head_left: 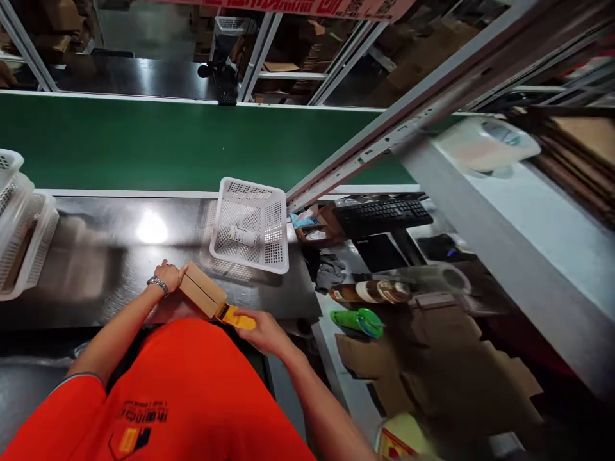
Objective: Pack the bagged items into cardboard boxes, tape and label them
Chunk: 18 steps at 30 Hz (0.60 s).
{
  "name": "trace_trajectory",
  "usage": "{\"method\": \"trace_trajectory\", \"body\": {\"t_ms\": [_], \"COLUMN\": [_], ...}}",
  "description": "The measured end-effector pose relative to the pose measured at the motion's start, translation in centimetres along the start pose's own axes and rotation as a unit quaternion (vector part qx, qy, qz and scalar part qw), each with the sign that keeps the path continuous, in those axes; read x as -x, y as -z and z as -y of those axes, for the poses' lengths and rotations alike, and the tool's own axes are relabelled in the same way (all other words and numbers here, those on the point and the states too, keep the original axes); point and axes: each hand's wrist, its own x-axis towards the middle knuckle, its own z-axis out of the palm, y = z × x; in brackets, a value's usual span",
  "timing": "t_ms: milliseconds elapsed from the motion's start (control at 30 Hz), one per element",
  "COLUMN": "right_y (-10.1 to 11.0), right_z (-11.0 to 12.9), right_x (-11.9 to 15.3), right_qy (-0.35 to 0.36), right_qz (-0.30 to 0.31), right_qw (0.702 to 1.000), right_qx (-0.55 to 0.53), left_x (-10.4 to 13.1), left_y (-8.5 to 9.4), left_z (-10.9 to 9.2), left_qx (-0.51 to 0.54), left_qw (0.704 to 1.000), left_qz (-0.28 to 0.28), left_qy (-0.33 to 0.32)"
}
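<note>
A small brown cardboard box [202, 289] lies at the near edge of the steel table [110, 256], close to my body. My left hand [168, 276], with a metal watch at its wrist, grips the box's far left end. In my right hand [267, 333] is a yellow tape dispenser [240, 317], its dark front end against the box's near right end. A dark line runs lengthwise along the top of the box. Behind the box stands a white perforated basket [250, 224] with a small labelled packet [243, 235] inside.
Stacked white baskets [29, 237] stand at the left. A green conveyor belt [168, 144] runs behind the table. To the right are a keyboard [384, 214], a brown bottle [369, 292], a green cup [358, 321] and flattened cardboard [446, 358]. A metal post [355, 157] rises beside the basket.
</note>
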Motion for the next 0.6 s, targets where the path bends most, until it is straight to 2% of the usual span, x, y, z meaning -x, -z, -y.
{"method": "trace_trajectory", "body": {"t_ms": [67, 133, 200, 300, 433, 533, 600], "right_y": [-0.8, -1.5, -2.1, -2.8, -3.6, -3.9, -4.0], "right_z": [1.5, 1.6, 0.1, -3.6, -7.5, -8.9, -9.0], "right_x": [-2.2, -3.2, -3.2, -3.0, -4.4, -5.7, -6.3], "right_qy": [0.013, 0.014, -0.001, -0.048, -0.036, -0.004, 0.017], "right_qz": [0.017, 0.006, -0.032, -0.091, -0.147, -0.170, -0.220], "right_qw": [1.000, 0.999, 0.996, 0.983, 0.965, 0.958, 0.952], "right_qx": [0.011, 0.043, 0.080, 0.151, 0.214, 0.230, 0.211], "left_x": [0.6, 1.1, 1.4, 1.2, 0.6, 0.2, 0.0], "left_y": [0.2, 0.2, -0.1, -0.8, -1.6, -1.8, -1.9], "left_z": [-0.3, -0.6, -1.0, -1.4, -1.7, -1.8, -1.9], "left_qx": [-0.027, -0.048, -0.069, -0.105, -0.141, -0.176, -0.190], "left_qw": [1.000, 0.998, 0.993, 0.974, 0.949, 0.922, 0.913], "left_qz": [-0.014, -0.038, -0.092, -0.167, -0.137, -0.119, -0.112], "left_qy": [-0.005, 0.003, -0.012, -0.115, -0.248, -0.324, -0.342]}}
